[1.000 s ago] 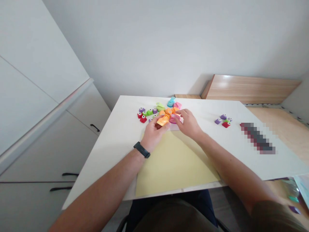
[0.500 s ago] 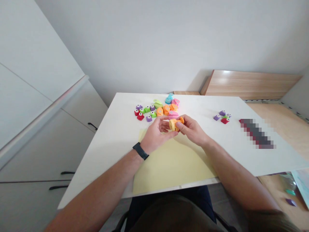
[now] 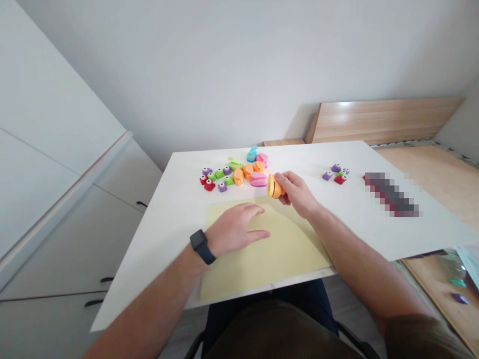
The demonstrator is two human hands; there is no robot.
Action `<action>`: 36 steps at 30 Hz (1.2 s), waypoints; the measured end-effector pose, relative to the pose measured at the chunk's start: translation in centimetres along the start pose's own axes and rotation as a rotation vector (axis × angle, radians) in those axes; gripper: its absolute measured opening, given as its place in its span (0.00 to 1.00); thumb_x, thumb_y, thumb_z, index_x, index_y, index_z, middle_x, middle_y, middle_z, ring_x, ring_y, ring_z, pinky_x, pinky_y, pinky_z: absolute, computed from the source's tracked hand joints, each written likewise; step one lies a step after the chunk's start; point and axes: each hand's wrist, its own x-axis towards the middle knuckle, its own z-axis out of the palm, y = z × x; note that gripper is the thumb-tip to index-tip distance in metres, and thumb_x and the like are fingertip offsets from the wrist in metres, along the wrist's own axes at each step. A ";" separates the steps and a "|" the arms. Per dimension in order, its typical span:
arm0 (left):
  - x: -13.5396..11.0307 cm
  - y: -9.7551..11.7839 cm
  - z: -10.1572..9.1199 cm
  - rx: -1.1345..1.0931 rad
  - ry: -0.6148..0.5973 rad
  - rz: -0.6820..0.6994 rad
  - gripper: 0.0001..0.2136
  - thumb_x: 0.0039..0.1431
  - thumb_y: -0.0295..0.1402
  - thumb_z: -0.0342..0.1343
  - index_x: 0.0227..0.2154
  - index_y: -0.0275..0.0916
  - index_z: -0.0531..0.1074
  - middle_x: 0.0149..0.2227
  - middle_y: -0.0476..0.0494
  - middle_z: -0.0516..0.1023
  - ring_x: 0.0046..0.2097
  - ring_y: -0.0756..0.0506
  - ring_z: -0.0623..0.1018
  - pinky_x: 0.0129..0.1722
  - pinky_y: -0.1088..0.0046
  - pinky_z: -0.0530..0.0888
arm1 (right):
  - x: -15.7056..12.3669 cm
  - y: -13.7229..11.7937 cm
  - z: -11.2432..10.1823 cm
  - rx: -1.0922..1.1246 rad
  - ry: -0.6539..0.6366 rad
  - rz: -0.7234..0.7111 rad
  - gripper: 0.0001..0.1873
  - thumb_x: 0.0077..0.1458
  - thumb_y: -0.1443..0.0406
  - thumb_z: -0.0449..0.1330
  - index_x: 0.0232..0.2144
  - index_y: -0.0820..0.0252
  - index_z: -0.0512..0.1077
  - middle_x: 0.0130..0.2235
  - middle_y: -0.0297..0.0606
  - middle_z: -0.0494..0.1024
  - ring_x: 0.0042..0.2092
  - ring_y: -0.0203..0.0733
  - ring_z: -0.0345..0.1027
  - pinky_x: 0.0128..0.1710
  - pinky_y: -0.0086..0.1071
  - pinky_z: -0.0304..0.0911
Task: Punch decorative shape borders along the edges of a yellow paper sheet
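Observation:
My right hand (image 3: 295,192) is closed around an orange craft punch (image 3: 276,187), its yellowish base turned to the left. My left hand (image 3: 237,227) holds nothing; thumb and fingers are apart, just over a sheet of yellow paper (image 3: 269,249). Beyond the hands sits a group of punches: a pink one (image 3: 258,179) close to the held punch, several orange ones (image 3: 238,176), a light green one (image 3: 235,163) and a blue one (image 3: 252,153). Small red, green and purple punches (image 3: 219,173) stand left of these.
The white table (image 3: 168,199) reaches to the wall. On its right side stand several small punches (image 3: 340,179) and a blurred-out dark, long object (image 3: 391,194). White cabinets (image 3: 75,209) flank the table on the left. A wooden board (image 3: 385,119) rises behind at right.
My left hand has let go of the orange punch and moved down and left over the paper. The punch stays in my right hand, its base now turned left.

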 end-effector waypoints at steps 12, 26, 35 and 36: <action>-6.3 5.0 2.5 0.224 -0.241 0.083 0.37 0.52 0.53 0.68 0.60 0.36 0.70 0.67 0.30 0.67 0.69 0.32 0.64 0.69 0.53 0.62 | 0.1 -0.7 -0.8 -0.067 0.048 -0.028 0.26 0.59 0.42 0.60 0.31 0.60 0.73 0.21 0.33 0.73 0.17 0.29 0.56 0.15 0.25 0.46; -8.0 6.0 3.3 0.211 -0.096 0.204 0.12 0.72 0.29 0.47 0.43 0.40 0.77 0.48 0.42 0.83 0.55 0.44 0.79 0.61 0.59 0.73 | 1.1 -1.3 -3.5 0.008 0.142 -0.078 0.26 0.57 0.42 0.61 0.28 0.58 0.69 0.20 0.34 0.73 0.16 0.29 0.54 0.14 0.26 0.41; -8.9 7.2 3.9 0.267 -0.078 0.236 0.10 0.72 0.29 0.49 0.38 0.39 0.76 0.38 0.44 0.81 0.42 0.45 0.80 0.45 0.67 0.78 | 0.3 -2.7 -4.3 -0.027 0.155 -0.069 0.25 0.58 0.43 0.62 0.28 0.58 0.70 0.18 0.33 0.70 0.15 0.29 0.52 0.13 0.27 0.39; -8.7 7.6 4.1 0.271 -0.095 0.241 0.10 0.72 0.29 0.48 0.38 0.39 0.75 0.38 0.45 0.81 0.42 0.45 0.80 0.44 0.67 0.77 | 0.0 -3.2 -4.1 -0.065 0.136 -0.074 0.25 0.58 0.43 0.62 0.27 0.58 0.70 0.18 0.32 0.70 0.16 0.29 0.52 0.14 0.27 0.40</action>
